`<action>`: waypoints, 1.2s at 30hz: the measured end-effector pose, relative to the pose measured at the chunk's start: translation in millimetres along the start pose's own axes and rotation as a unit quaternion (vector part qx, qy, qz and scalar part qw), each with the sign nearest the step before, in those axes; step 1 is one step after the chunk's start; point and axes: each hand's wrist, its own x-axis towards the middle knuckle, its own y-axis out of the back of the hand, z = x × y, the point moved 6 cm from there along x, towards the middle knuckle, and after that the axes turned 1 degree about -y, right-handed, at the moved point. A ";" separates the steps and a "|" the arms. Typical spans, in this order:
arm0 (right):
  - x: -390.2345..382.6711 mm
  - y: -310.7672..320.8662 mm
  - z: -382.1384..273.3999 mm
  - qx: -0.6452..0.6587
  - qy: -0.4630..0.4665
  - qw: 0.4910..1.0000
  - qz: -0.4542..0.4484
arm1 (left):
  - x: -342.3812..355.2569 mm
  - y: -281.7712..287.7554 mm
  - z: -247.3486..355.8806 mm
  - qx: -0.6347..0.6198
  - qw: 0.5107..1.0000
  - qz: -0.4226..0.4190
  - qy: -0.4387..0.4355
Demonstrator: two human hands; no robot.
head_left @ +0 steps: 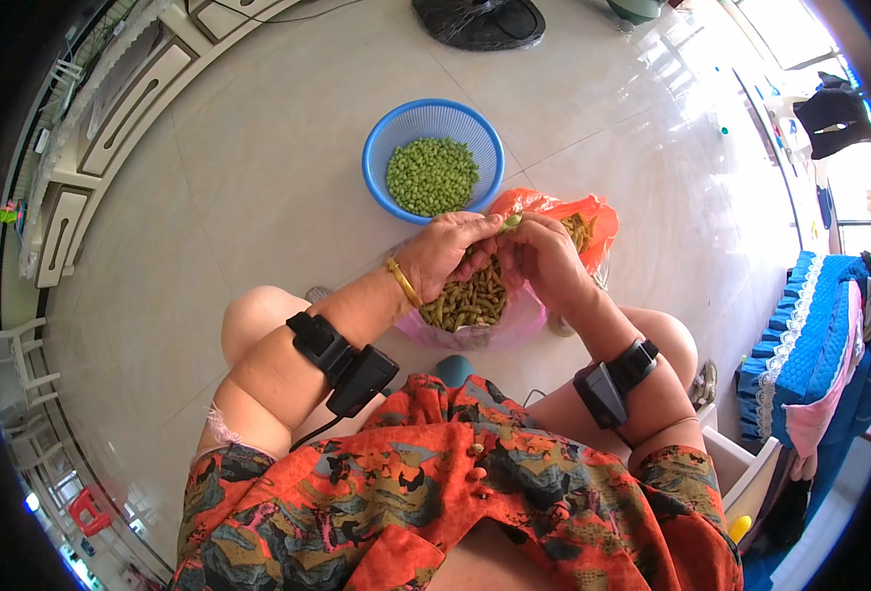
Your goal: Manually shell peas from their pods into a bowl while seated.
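Note:
My left hand [445, 258], with a gold bangle at the wrist, and my right hand [546, 258] meet over a pink plastic bag [522, 317]. Between their fingertips they pinch a small green bean pod [511, 224]. Whether more pods lie in the curled left fingers is hidden. Brownish-green bean pods [467, 303] fill the pink bag. Just beyond my hands stands a blue colander [369, 163] with a heap of shelled green beans [432, 177]. Beside my right hand, an orange plastic bag [544, 204] holds yellowish pods or husks [580, 230].
My bent knees flank the pink bag on the tiled floor [258, 148]. A white drawer cabinet [130, 113] lines the far left, with white chairs [24, 360] nearer. A black plastic-wrapped object [484, 22] lies far ahead. A blue quilted cover [800, 330] hangs at the right.

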 end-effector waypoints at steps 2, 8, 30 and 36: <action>-0.6 -3.7 -1.5 -0.009 -0.006 1.000 -0.005 | 1.1 2.7 -1.2 0.010 1.000 -0.003 -0.001; 1.1 -0.3 1.6 -0.013 -0.008 1.000 0.007 | -1.3 2.4 -0.8 0.029 1.000 0.000 -0.004; 0.2 0.6 10.5 0.000 -0.039 0.998 0.059 | 3.6 -3.9 3.6 0.295 0.921 0.066 -0.246; 0.2 -4.7 9.8 -0.042 -0.001 0.998 0.047 | 4.1 1.2 -6.1 0.158 0.965 0.112 -0.178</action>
